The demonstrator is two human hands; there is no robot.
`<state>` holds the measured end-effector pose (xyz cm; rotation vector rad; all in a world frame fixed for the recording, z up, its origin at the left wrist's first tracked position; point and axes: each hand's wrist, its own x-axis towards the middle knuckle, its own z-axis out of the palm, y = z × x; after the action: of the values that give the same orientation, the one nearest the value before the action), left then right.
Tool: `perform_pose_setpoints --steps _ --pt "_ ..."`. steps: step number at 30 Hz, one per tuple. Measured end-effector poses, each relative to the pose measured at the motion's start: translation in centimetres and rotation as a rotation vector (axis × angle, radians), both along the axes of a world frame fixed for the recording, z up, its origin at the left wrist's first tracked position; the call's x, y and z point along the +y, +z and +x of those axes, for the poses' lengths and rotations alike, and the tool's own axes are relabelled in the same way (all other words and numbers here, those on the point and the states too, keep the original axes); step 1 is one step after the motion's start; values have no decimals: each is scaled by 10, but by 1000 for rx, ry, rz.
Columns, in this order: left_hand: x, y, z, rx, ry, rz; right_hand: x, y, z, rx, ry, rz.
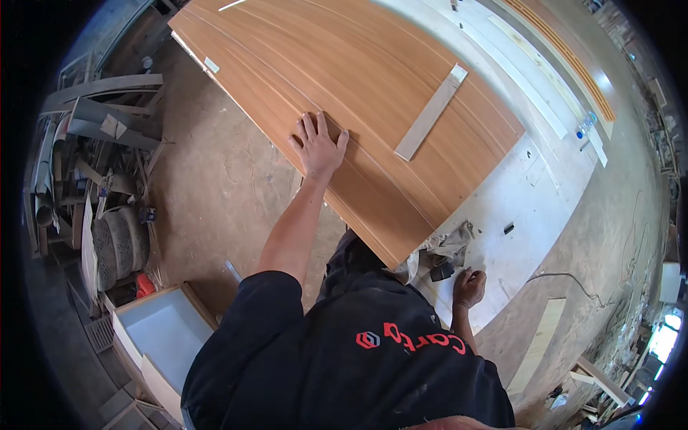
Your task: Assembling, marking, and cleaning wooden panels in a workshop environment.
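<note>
A large brown wood-grain panel [373, 93] lies in front of me on a white tabletop [494, 208]. My left hand [320, 149] rests flat on it near its left edge, the fingers spread. A flat pale strip [433, 111] lies across the panel to the right of that hand. My right hand [469, 288] is curled low over the white top, close to my body. What its fingers hold, if anything, is hidden. Just left of it are a small black object [442, 271] and a crumpled grey cloth [450, 245], partly beside the panel's near corner.
A small black piece [509, 228] and a plastic bottle [586, 125] lie on the white top, along with long white and orange strips [566, 54]. Tyres [118, 247] and scrap stand at left. An open box [161, 326] sits at lower left, a pale board [537, 344] at right.
</note>
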<state>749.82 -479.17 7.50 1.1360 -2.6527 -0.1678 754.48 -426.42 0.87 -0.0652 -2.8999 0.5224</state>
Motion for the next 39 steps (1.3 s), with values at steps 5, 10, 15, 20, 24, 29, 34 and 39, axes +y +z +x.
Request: perform_pose_setpoints --steps 5,10,15,20,24,29,34,39 --pt "-4 -2 -3 20 3 -27 0 -4 -4 3 -10 -9" --pt "-1 -3 -5 26 -6 -12 3 -4 -3 -34 -35 15" --pt "-1 -7 -3 27 0 -37 2 -4 -2 -45 -37 9" --pt "-2 -8 -4 31 -1 -73 2 -7 -3 -21 -76 39" --pt "-1 -10 -5 37 -24 -90 5 -8 -2 -45 -43 27" --pt "-4 -12 -5 38 -33 -79 4 -9 -3 -30 -42 37" --pt "-7 -17 -4 38 -33 -100 1 -9 -5 -9 -41 48" --pt "-7 -24 -6 22 -36 -120 5 -8 -3 -35 -52 5"
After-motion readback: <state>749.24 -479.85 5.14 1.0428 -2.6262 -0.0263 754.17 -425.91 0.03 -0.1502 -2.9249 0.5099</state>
